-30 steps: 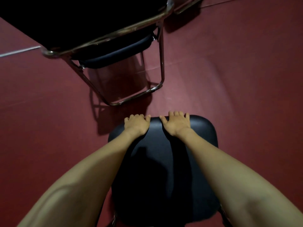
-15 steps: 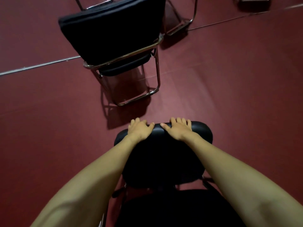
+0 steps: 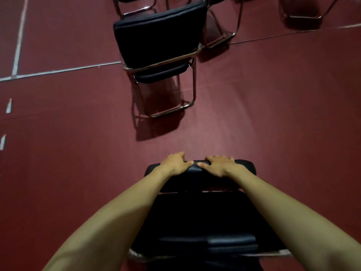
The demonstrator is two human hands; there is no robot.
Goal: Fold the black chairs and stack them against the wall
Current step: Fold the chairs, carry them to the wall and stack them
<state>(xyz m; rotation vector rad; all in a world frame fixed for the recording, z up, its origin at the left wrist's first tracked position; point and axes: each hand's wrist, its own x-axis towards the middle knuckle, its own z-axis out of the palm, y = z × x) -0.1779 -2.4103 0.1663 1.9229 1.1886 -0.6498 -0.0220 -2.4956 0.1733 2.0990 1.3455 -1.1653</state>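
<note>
Directly below me stands a black padded chair (image 3: pixel 214 222) on a chrome frame (image 3: pixel 136 255). Its upper pad (image 3: pixel 245 166) shows almost edge-on. My left hand (image 3: pixel 175 164) and my right hand (image 3: pixel 219 166) grip that pad's far edge side by side, fingers curled over it and thumbs nearly touching on the near side. A second black chair (image 3: pixel 160 36) stands unfolded farther ahead, upright on its chrome legs, apart from the one I hold.
Dark red floor (image 3: pixel 273 114) with white lines (image 3: pixel 58 71) at the left. Chrome legs of other chairs show at the top: one behind the second chair (image 3: pixel 134 8), one to its right (image 3: pixel 224 36), one at the far right (image 3: pixel 304 15).
The pad in my hands has swung from broad and flat to nearly edge-on, and more of the chair appears beneath it. The view has pulled back, so the second chair looks farther away.
</note>
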